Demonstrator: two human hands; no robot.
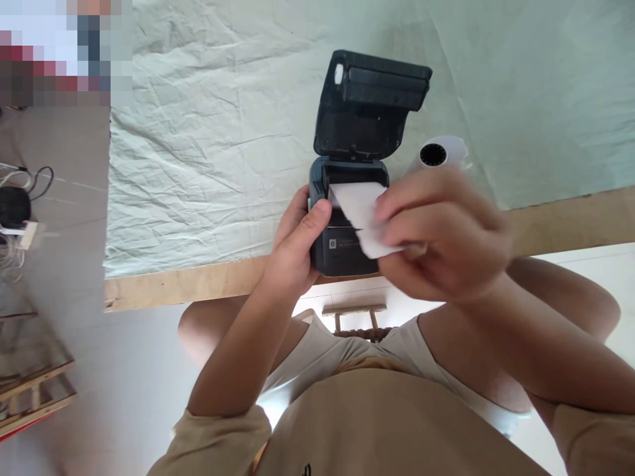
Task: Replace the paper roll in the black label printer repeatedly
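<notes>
A small black label printer (347, 254) is at the table's front edge, its hinged lid (367, 122) raised. My left hand (297, 241) wraps round the printer's left side, with the thumb on the rim of its opening. In my right hand (441, 231), slightly blurred, a strip of white label paper (364, 205) is pinched between the fingers. One end of the strip reaches into the printer's open bay; the other lies over its front. Just behind my right hand lies a white paper roll (452, 149) with a dark round core, partly hidden by that hand.
A pale green cloth (213, 152) with wrinkles covers the table, leaving a bare wooden front edge (188, 287). Cables (14, 231) and a dark round object lie on the floor at left. A wooden rack (37, 390) stands at lower left.
</notes>
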